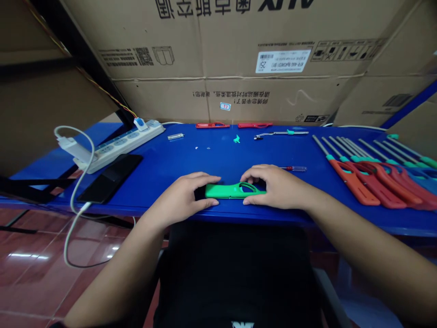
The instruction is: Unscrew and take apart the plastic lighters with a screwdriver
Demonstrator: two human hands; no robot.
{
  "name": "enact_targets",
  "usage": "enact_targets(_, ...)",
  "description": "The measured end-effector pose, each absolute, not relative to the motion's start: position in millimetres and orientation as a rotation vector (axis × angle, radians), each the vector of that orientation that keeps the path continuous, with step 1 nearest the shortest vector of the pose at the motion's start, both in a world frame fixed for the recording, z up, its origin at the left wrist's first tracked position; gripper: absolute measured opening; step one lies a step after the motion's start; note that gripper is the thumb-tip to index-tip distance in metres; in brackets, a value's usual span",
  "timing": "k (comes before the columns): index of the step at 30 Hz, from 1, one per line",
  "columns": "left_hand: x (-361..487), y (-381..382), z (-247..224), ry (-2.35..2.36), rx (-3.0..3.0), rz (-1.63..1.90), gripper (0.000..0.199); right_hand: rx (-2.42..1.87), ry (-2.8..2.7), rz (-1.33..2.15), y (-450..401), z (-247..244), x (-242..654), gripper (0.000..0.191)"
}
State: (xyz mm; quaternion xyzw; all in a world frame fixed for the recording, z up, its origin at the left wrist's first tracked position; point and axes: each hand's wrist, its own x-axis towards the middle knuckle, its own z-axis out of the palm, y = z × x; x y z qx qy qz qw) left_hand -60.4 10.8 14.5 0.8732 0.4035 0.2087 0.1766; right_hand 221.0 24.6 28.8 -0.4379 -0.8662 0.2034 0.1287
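Note:
A green lighter handle (223,190) with an oval finger opening lies lengthwise near the front edge of the blue table. My left hand (186,193) is closed around its left end, with thumb and forefinger on opposite long sides. My right hand (271,187) grips the other end beside the opening, which shows between the fingers. Behind my right hand lies a screwdriver (296,169) with a clear handle. Farther back are a small green trigger-like part (236,139) and a metal rod with a green collar and wires (290,132).
Two red casing pieces (212,125) lie along the cardboard wall (164,100). Several long-nosed lighters (385,182) are lined up at right. On the left are a black phone (111,179), a white power strip (126,145) and a looping cable (71,205). A small clear part (175,136) lies behind.

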Motion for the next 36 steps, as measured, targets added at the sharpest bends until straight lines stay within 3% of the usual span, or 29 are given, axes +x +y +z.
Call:
enact_targets(5,-56.8,8.5,18.4,1.113,2.500,0.632,0.048,-1.240,-2.503,0.597,23.5,32.0,219.7,0.053)
enact_targets(12,-49.9,9.6,18.8,1.076,2.523,0.591,0.030,-1.219,-2.569,0.621,22.9,33.5,218.4,0.039)
enact_targets(27,-42.0,14.1,16.8,1.072,2.413,0.596,0.021,-1.330,-2.615,0.523,16.4,36.1,205.7,0.033)
enact_targets(33,-44.0,5.1,8.4,1.118,2.505,0.556,0.033,-1.297,-2.535,0.497,11.3,32.0,239.5,0.054)
enact_targets(36,-46.3,5.6,7.2,1.060,2.537,0.528,0.035,-1.302,-2.480,0.478,2.1,30.2,258.7,0.030)
